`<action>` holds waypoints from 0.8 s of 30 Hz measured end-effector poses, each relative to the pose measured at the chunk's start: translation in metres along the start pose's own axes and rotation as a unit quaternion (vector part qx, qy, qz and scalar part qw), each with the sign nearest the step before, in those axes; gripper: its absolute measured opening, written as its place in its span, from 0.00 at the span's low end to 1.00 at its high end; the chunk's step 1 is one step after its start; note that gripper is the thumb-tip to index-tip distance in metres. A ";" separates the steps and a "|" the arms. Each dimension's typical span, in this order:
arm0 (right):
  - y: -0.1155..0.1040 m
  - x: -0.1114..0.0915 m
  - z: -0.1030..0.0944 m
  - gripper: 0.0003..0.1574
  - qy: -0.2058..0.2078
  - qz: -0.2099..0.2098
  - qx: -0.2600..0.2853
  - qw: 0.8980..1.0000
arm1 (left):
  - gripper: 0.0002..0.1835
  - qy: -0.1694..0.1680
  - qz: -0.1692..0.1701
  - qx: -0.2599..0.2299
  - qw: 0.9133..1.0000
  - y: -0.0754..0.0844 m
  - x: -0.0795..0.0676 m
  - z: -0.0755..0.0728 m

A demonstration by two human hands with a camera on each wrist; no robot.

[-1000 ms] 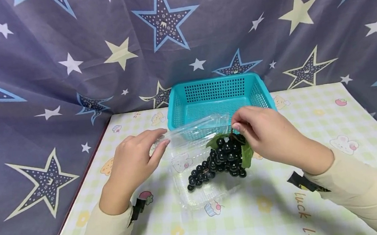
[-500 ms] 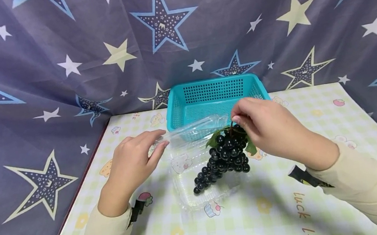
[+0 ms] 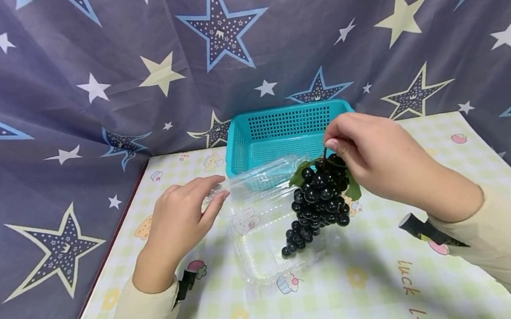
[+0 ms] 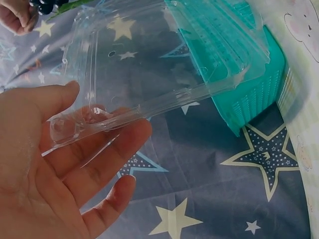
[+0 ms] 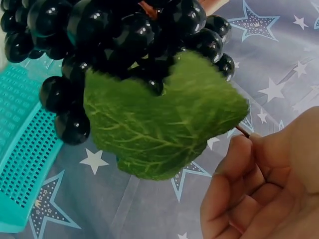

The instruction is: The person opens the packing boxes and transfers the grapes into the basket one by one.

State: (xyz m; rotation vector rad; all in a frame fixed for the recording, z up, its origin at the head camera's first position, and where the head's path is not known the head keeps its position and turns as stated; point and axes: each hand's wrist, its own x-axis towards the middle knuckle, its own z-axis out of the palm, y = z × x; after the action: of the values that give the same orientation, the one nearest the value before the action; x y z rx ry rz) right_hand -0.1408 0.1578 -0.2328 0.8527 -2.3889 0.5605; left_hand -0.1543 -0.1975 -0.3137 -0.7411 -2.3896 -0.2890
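Note:
My right hand [image 3: 384,159] pinches the brown stem of a bunch of dark grapes [image 3: 322,194] between thumb and forefinger. The bunch hangs above the right part of a clear plastic clamshell box [image 3: 261,263]. A green leaf [image 5: 164,119] near the stem fills much of the right wrist view. Over on the left, my left hand [image 3: 184,219] holds the raised lid [image 3: 262,174] of that box at its edge. In the left wrist view, the thumb lies on one side of the lid [image 4: 149,64] and the fingers on the other.
Behind the box stands a turquoise plastic basket [image 3: 240,145] with perforated walls; the raised lid and right hand overlap it in view. A checked, printed cloth [image 3: 234,317] covers the table. Star-patterned fabric [image 3: 122,48] hangs along the back and sides.
The right hand has risen and moved right, lifting the grapes up from the box's tray so that they hang longer below the stem. The left hand and lid have stayed put.

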 end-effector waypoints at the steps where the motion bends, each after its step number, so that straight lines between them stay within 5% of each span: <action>1: 0.000 0.000 -0.001 0.04 0.001 0.001 -0.003 1.000 | 0.16 -0.001 -0.001 0.000 1.000 0.000 0.000 0.000; 24: 0.000 0.012 -0.036 0.04 0.028 0.007 -0.047 0.998 | 0.16 -0.005 -0.002 0.004 1.000 0.000 -0.001 0.000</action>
State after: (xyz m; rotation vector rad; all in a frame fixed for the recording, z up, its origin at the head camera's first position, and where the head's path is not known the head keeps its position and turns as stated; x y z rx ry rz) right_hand -0.1363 0.1714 -0.1976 0.7694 -2.3527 0.4687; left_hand -0.1535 -0.1977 -0.3142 -0.7353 -2.4012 -0.2784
